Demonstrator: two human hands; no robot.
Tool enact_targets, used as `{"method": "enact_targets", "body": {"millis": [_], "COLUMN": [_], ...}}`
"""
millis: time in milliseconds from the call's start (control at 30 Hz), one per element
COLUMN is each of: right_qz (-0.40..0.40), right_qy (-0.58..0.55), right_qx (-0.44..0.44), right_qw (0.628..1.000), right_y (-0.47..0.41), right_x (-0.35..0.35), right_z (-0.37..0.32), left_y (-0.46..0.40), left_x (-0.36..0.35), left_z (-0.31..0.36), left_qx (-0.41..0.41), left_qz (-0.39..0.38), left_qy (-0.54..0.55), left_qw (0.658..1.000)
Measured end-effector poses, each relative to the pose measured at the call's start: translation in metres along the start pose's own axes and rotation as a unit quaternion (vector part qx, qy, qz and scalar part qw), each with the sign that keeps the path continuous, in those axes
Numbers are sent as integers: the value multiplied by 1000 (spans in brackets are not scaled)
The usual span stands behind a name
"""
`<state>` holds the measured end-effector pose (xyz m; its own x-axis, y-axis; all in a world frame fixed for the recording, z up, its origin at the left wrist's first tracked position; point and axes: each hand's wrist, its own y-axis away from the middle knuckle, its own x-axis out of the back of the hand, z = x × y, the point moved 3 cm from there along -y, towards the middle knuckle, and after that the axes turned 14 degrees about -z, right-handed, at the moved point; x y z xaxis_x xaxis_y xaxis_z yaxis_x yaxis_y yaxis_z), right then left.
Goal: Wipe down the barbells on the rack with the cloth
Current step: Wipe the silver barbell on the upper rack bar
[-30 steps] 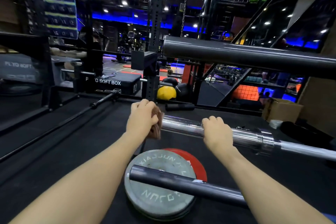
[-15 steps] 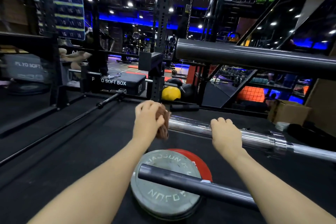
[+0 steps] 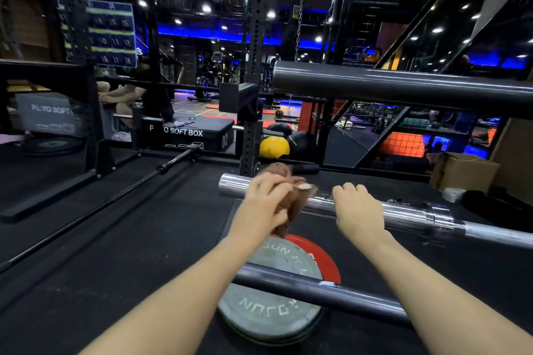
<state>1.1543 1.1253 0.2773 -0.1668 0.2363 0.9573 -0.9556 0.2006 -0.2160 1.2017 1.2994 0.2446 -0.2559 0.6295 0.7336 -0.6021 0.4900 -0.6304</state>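
Now left hand [image 3: 266,204] grips brown cloth [image 3: 291,196] draped over chrome barbell [image 3: 403,215]; right hand [image 3: 357,210] curled round it just beside.

A commercial gym is indicated. A perforated steel rack upright [image 3: 255,66] is seen at 12 o'clock, a chrome barbell [image 3: 403,215] at 3 o'clock, weight plates [image 3: 271,317] at 6 o'clock, and a plyo soft box [image 3: 187,131] at 11 o'clock on black rubber flooring [image 3: 101,253].
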Motion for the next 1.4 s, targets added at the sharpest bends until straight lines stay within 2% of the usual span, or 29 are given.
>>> {"method": "enact_targets", "body": {"millis": [100,167,400,500,567,700,833,1000,1100,1400], "right_qz": [8,6,20,-4,-30,-29,-34,32,52,-133], "right_qy": [2,-2,-17,-38,-36,-2,-11,-45,-128,-225], "right_qx": [6,10,33,59,59,-3,-29,-15,-11,16], "right_qw": [1000,1000,999,998,997,1000,999,998,990,965], "right_y": [1,1,3,4,9,22,30,35,38,18], "right_x": [0,-1,2,3,4,-3,-23,-35,-34,-6], "right_z": [0,0,7,20,39,96,127,146,156,178], "left_y": [6,6,-12,-15,-15,-20,-33,-50,-55,-65], "left_x": [13,9,-38,-34,-26,-23,-46,-76,-89,-90], "left_z": [-25,-18,63,59,44,45,84,142,166,182], "left_qx": [130,158,0,-45,-42,66,9,-35,-73,-71], "left_qz": [50,71,22,-3,-5,27,-6,-35,-48,-99], "left_qy": [26,18,-7,-15,-22,-1,-35,-30,-38,-10], "left_qw": [990,985,1000,999,999,997,999,998,995,993]}}
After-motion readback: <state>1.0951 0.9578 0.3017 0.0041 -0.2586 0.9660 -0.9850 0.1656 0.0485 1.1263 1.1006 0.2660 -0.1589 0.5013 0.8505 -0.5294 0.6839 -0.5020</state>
